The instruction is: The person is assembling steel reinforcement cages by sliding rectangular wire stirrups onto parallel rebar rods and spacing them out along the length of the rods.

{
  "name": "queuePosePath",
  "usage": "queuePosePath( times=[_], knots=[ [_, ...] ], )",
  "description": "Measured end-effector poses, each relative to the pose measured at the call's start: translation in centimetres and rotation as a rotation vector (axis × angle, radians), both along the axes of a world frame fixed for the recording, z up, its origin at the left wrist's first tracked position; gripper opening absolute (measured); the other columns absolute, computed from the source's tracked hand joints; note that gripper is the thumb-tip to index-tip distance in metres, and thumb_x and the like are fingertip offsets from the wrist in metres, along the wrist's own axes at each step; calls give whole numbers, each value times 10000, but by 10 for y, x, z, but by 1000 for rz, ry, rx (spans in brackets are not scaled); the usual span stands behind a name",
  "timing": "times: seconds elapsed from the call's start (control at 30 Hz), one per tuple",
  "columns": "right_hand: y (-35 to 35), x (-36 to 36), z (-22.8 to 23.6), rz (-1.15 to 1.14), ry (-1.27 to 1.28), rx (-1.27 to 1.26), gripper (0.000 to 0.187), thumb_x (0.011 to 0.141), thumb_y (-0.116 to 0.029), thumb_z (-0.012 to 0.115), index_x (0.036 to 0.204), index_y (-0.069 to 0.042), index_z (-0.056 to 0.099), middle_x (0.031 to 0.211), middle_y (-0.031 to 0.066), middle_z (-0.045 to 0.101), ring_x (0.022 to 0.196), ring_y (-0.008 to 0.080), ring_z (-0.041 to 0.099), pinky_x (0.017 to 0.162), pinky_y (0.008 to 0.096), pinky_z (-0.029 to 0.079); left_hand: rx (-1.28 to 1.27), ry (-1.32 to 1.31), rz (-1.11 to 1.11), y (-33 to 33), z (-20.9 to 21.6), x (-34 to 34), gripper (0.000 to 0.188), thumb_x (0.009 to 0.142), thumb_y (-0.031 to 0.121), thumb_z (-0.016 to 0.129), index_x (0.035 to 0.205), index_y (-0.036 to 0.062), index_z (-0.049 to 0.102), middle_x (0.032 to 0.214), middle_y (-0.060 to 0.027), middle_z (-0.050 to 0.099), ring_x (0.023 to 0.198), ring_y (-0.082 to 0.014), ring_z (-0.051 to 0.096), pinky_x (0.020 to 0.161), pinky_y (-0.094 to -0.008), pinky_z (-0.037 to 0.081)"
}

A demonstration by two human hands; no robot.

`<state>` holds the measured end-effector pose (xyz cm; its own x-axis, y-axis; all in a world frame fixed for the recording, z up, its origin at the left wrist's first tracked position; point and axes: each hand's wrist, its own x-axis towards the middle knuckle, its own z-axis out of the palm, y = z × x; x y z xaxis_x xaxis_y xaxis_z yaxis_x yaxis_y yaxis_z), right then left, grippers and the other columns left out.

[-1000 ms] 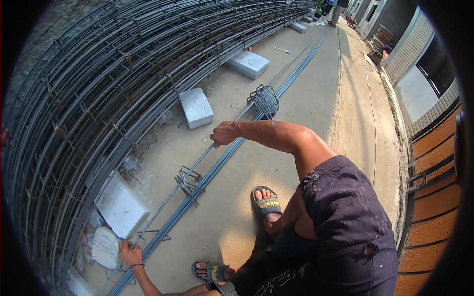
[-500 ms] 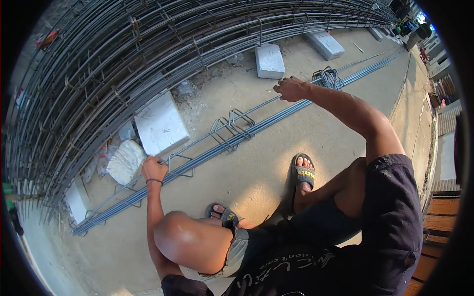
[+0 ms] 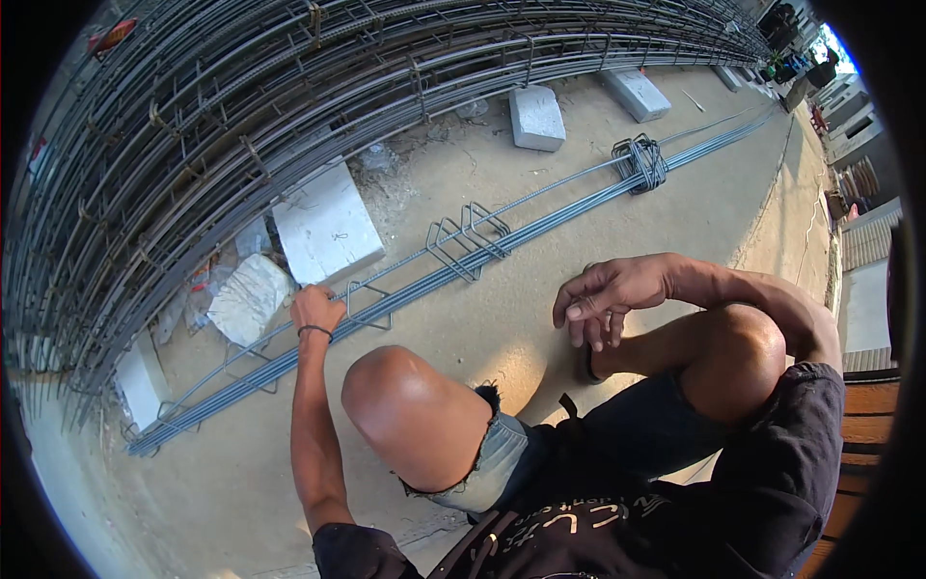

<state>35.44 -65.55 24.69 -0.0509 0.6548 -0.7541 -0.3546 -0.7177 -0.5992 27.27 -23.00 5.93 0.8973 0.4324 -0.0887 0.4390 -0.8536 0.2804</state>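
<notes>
My left hand (image 3: 316,311) is closed around a single steel rebar rod (image 3: 569,178), its far side hidden by the fingers. Just right of that hand, a bent wire stirrup (image 3: 371,305) sits around the rods. Further along, several more stirrups (image 3: 468,241) lean on the bar, and a tight cluster of stirrups (image 3: 639,162) sits toward the far right. Alongside the single rod runs a bundle of long rebar rods (image 3: 550,228) on the concrete floor. My right hand (image 3: 614,297) hangs in front of my right knee, fingers loosely bent and apart, with nothing in it.
A large stack of rebar cages (image 3: 289,125) fills the far left side. White blocks (image 3: 328,217) (image 3: 537,118) (image 3: 637,94) stand along its edge. A crumpled white sack (image 3: 249,299) lies beside my left hand. Orange slats (image 3: 868,425) are at the right edge.
My right hand has let go of the rod near the stirrup cluster and drawn back to my right knee. My left hand stays on the rod.
</notes>
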Motion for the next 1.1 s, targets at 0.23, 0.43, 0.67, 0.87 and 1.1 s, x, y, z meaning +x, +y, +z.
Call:
queuePosePath(
  times=[0.23, 0.43, 0.67, 0.87, 1.1],
  knots=[
    [18, 33, -4, -154, -191, -140, 307, 901, -307, 581, 1031, -29, 566, 772, 47, 614, 630, 120, 631, 561, 226, 520, 17, 20, 20, -4, -1, 3, 244, 556, 145, 626, 764, 72, 729, 806, -198, 659, 767, -354, 642, 717, -390, 520],
    [13, 79, -71, 30, -670, 113, 285, 875, -293, 602, 1022, -51, 570, 823, 95, 622, 724, 205, 633, 643, 314, 512, 33, 55, -36, -3, -3, 9, 224, 574, 154, 630, 755, 59, 724, 778, -201, 654, 745, -355, 639, 712, -396, 516],
    [-63, 180, -151, 154, -1651, 96, 464, 734, -221, 686, 1146, -78, 528, 1110, 179, 569, 1084, 346, 511, 895, 437, 422, -29, 462, -332, 0, 7, 15, 207, 646, 130, 617, 800, -4, 648, 848, -233, 629, 837, -378, 613, 773, -435, 489],
    [-118, 245, -195, 297, -1602, 82, 487, 718, -256, 702, 1149, -99, 537, 1104, 166, 578, 1081, 323, 525, 920, 445, 400, 27, 745, -362, -10, 9, 30, 327, 667, 133, 643, 969, 19, 586, 1025, -206, 580, 1001, -363, 562, 875, -409, 466],
    [-117, 277, -231, 324, -1326, 298, 295, 794, -330, 633, 842, -45, 574, 801, 165, 623, 791, 361, 614, 704, 452, 490, -61, 906, -180, -26, 4, 38, 472, 708, 217, 658, 1117, 9, 547, 1126, -203, 552, 1095, -339, 516, 947, -414, 426]
  ],
)
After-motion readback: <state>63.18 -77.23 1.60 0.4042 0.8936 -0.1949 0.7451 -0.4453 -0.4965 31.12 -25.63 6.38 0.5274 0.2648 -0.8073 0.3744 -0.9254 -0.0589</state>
